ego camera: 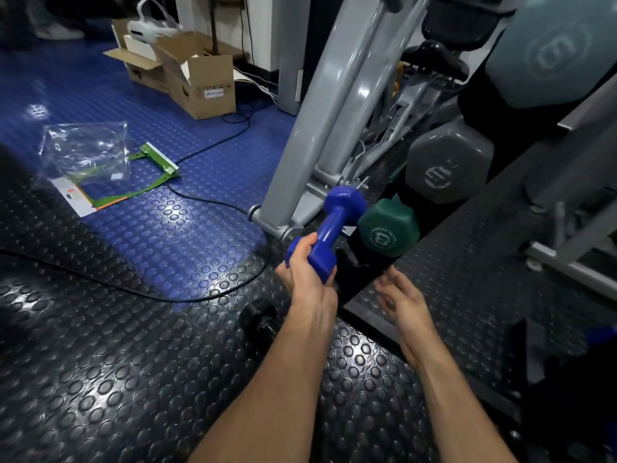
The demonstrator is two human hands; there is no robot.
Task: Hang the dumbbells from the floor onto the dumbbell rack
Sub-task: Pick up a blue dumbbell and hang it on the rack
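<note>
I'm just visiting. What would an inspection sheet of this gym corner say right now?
Surface: studded rubber floor, black and blue.
Job's things: blue dumbbell held up near the rack; green dumbbell, grey dumbbell and teal dumbbell racked; black dumbbell on the floor.
Clutter: cardboard boxes, plastic bag, green packaging.
Hands: left hand grips the blue dumbbell; right hand open, empty.
Cables: black cable across the floor.
Surroundings: grey machine frame.

five dumbbells, two boxes
</note>
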